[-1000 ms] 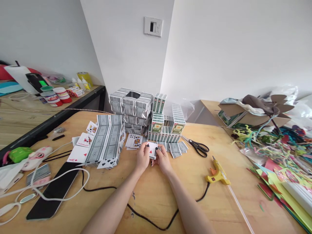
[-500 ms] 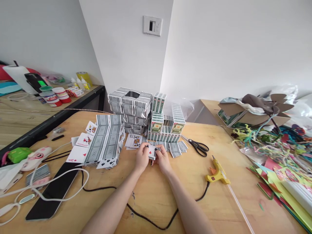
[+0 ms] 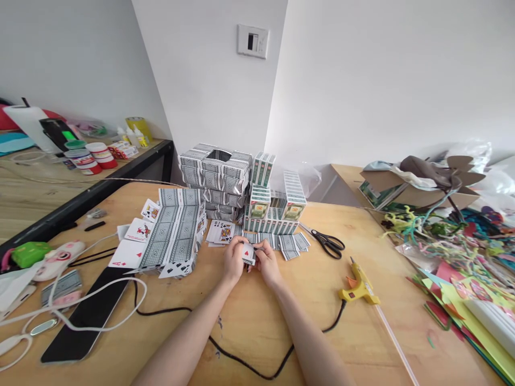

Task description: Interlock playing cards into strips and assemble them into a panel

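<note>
Left hand (image 3: 233, 261) and right hand (image 3: 267, 262), fingers pinching a heart playing card (image 3: 248, 255), face the desk's (image 3: 249, 316) far edge. Likely light, slick: edges suit gripping.

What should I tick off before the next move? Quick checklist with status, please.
1. Left hand and right hand both on the heart card: ok.
2. Scissors lying apart from the hands: ok.
3. Yellow glue gun lying apart from the hands: ok.
4. Glue gun cool: cannot tell; nothing visible shows its temperature.
5. Black cord clear of the forearms: not ok; it passes beneath both.
</note>
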Motion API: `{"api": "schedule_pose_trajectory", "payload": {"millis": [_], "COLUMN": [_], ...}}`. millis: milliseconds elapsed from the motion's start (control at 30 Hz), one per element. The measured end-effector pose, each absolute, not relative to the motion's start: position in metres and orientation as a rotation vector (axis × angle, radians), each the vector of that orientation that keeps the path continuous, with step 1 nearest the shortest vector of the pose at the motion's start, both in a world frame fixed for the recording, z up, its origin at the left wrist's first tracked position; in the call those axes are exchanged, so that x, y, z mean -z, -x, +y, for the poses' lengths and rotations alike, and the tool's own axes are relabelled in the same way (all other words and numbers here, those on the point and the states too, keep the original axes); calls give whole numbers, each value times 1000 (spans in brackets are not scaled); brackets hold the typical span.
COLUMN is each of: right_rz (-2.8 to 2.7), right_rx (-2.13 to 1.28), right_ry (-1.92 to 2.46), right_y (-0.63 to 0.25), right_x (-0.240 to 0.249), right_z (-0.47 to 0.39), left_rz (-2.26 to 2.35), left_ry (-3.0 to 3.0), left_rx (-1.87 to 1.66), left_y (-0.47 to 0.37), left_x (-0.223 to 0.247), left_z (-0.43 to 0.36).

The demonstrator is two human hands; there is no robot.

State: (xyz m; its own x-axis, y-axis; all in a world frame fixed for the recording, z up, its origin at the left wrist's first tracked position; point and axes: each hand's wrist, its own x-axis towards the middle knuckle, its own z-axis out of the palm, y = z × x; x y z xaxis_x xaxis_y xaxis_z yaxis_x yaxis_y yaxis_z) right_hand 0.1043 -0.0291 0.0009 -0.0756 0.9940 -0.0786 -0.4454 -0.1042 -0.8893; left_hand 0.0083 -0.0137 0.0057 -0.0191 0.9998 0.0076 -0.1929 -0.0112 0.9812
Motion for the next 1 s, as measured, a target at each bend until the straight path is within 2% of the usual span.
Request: {"api": "schedule_pose_trajectory", "payload": {"millis": [700, 1000], "right_rz": [-863, -907], "right_rx": [-1698, -1607], "right_ry": [901, 893], "right_y": [-115, -120], "right_x": [-4, 4], "right_z": [-28, -23], "left_rz": [1109, 1139], "left_ry": [-1596, -1460], "left_rx": [-1338, -1296], "left_y": [9, 6], "left_x": [-9, -10], "left_z": [-14, -12]}}
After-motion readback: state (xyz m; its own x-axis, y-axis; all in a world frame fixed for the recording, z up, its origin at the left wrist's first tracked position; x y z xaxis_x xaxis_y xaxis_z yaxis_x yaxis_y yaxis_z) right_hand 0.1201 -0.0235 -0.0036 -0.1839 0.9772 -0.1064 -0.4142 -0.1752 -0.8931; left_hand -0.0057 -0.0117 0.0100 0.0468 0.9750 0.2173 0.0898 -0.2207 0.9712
